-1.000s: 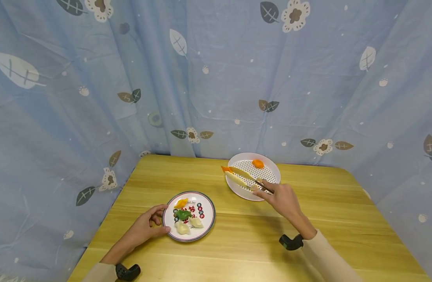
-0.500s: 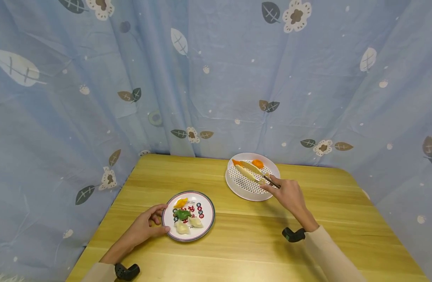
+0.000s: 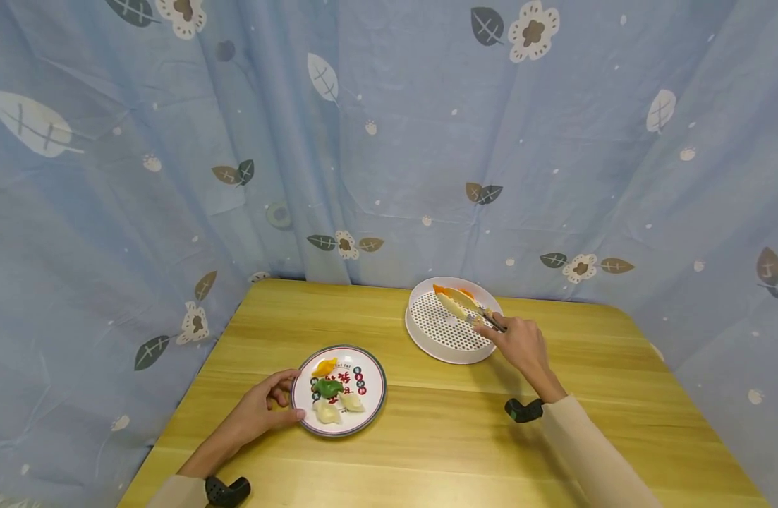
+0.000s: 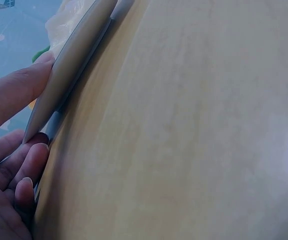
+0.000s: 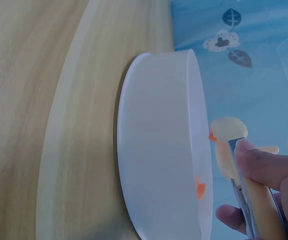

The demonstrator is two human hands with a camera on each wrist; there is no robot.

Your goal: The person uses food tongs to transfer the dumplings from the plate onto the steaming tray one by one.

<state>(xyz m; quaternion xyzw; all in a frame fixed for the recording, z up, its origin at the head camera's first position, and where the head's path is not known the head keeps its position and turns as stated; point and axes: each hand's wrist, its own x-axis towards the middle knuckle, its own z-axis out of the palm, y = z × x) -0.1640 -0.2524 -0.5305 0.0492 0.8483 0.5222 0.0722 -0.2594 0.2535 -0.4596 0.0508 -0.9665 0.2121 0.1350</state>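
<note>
R hand (image 3: 518, 340): I see it gripping the tongs (image 3: 460, 305), fingers curled round the handle end, held over the white perforated tray (image 3: 427, 335) at the far side of the desk (image 3: 427, 437).
Tongs: tips pinch an orange dumpling (image 3: 439, 289), which sits at the tray's back rim; can't tell if it's touching the tray floor or a bit above it. R wrist view shows the pale tips (image 5: 227, 131) past the tray wall (image 5: 159, 145), w/ orange bits beside them.
L hand (image 3: 262, 408): thumb and fingers curled onto the near-left edge of the patterned plate (image 3: 369, 374), steadying it; L wrist view shows the thumb (image 4: 13, 92) on the rim (image 4: 68, 60).
Plate contents: orange dumpling (image 3: 325, 366), green one (image 3: 329, 386), two pale ones (image 3: 327, 411) (image 3: 353, 401); well apart from the tray.
Step (my read): transfer is at the drop-off end, dumpling brought over the tray, not yet let go.
Next move calls for: ease the squeeze so the tips spread, piece lands inside the rim not on it; then lift the tongs clear w/o dragging it.
Backdrop: blue floral curtain (image 3: 389, 141) round the desk.
</note>
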